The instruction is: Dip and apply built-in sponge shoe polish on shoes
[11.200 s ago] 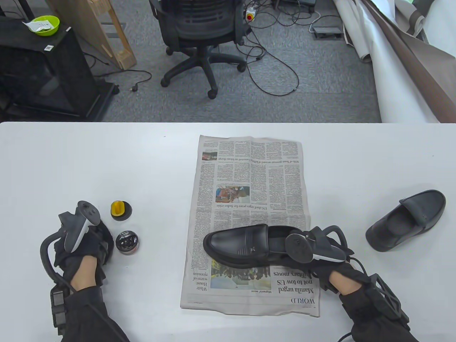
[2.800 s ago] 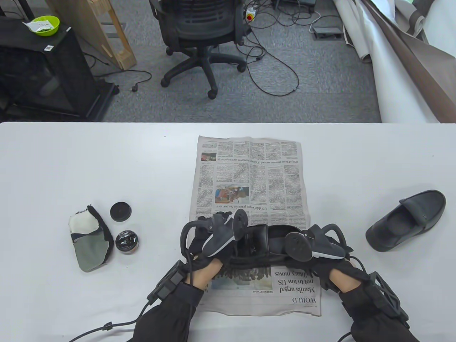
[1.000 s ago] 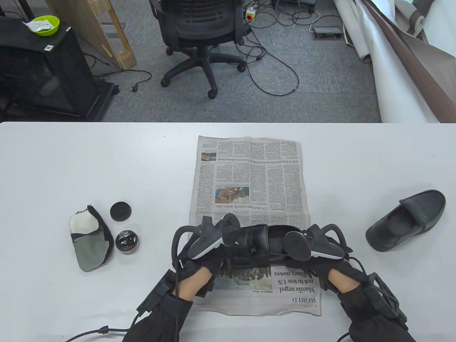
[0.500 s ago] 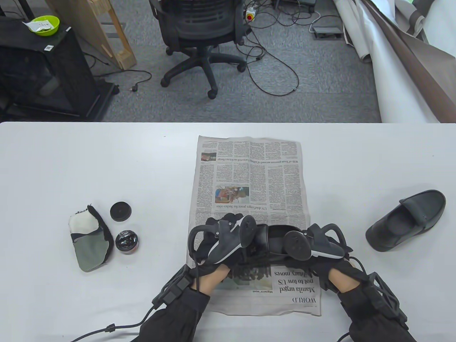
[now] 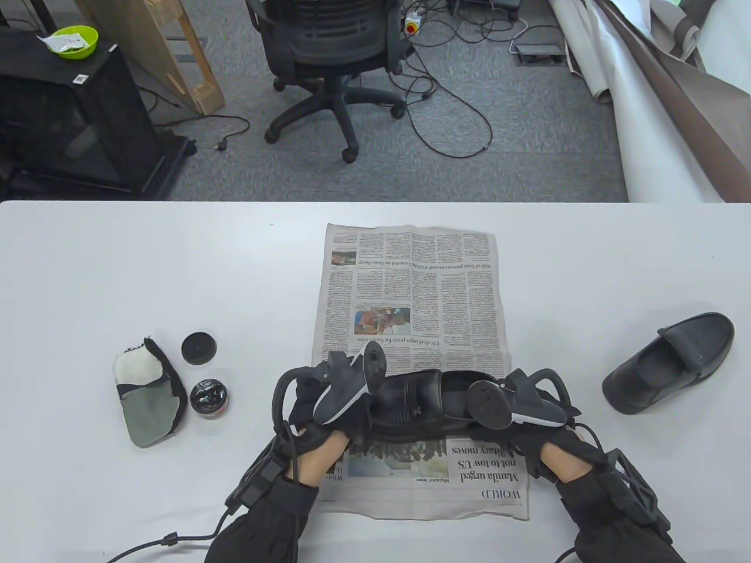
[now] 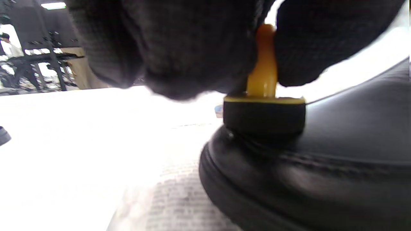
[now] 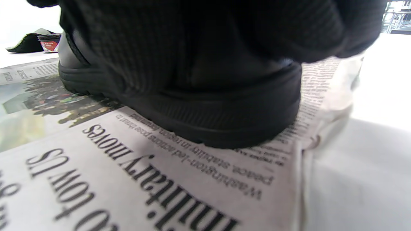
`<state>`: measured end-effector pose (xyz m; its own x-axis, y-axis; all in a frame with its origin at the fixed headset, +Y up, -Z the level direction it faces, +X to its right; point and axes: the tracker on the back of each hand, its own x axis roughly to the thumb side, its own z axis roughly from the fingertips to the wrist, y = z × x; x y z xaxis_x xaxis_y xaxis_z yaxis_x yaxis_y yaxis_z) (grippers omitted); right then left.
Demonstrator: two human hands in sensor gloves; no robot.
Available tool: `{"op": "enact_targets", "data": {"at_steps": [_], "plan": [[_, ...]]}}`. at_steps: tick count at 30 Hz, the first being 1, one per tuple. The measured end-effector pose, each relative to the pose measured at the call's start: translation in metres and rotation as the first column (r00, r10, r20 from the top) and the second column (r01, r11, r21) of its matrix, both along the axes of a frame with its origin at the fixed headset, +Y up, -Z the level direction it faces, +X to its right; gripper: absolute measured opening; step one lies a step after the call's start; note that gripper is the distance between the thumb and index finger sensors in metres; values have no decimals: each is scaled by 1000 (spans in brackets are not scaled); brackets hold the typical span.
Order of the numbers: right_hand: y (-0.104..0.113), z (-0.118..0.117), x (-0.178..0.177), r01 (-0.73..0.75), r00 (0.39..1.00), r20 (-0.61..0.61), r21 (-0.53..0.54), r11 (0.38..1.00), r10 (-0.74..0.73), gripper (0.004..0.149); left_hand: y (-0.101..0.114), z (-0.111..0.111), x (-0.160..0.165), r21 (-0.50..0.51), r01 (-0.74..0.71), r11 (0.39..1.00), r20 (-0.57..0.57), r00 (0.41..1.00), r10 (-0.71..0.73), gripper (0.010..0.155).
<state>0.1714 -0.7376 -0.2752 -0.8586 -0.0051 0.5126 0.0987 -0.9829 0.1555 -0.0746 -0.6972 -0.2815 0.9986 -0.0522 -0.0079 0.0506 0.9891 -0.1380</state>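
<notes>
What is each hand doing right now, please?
Left hand: pinches the sponge applicator by its yellow handle, pressing it onto the shoe.
Right hand: holds that shoe's heel.

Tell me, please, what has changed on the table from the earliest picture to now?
The left hand left the mitt uncovered on the table, took the yellow-handled sponge off the lid, and now pinches it against the toe of the shoe on the newspaper. The right hand still grips that shoe's heel. The tin and second shoe stayed put.
</notes>
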Motion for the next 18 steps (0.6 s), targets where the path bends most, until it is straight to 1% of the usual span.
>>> {"op": "enact_targets", "data": {"at_steps": [2,3,5,6,7,8,9,12,13,15,18], "plan": [[0,0,0,1,1000,1,-5,1000,-1,40,1,4,5,-52,-32,998,42,999,34,47],[0,0,0,0,1000,2,-2,1000,0,40,1,7,9,-58,-56,997,57,997,59,47],[0,0,0,-1,1000,1,-1,1000,1,40,0,10,17,-113,-128,985,104,985,140,46],[0,-1,0,0,1000,-1,-3,1000,0,40,0,12,24,-125,-186,975,121,972,201,46],[0,-1,0,1,1000,-2,-5,1000,-1,40,0,13,29,-129,-212,969,155,960,231,46],[0,-1,0,1,1000,-2,-6,1000,-1,40,0,14,34,-119,-234,965,161,954,251,46],[0,0,0,1,1000,-1,-4,1000,-1,40,0,16,39,-84,-256,963,172,948,267,46],[0,-1,1,4,1000,-3,-3,1000,-4,40,0,16,50,45,-231,972,186,958,219,46],[0,-1,1,6,1000,-4,-8,1000,-6,40,1,15,51,96,-233,968,170,962,215,46],[0,-1,0,5,1000,0,-14,1000,-5,40,1,10,53,165,-212,963,151,970,188,46],[0,-1,1,6,1000,3,-6,1000,-6,40,-1,0,51,203,-145,968,117,985,123,46]]}}
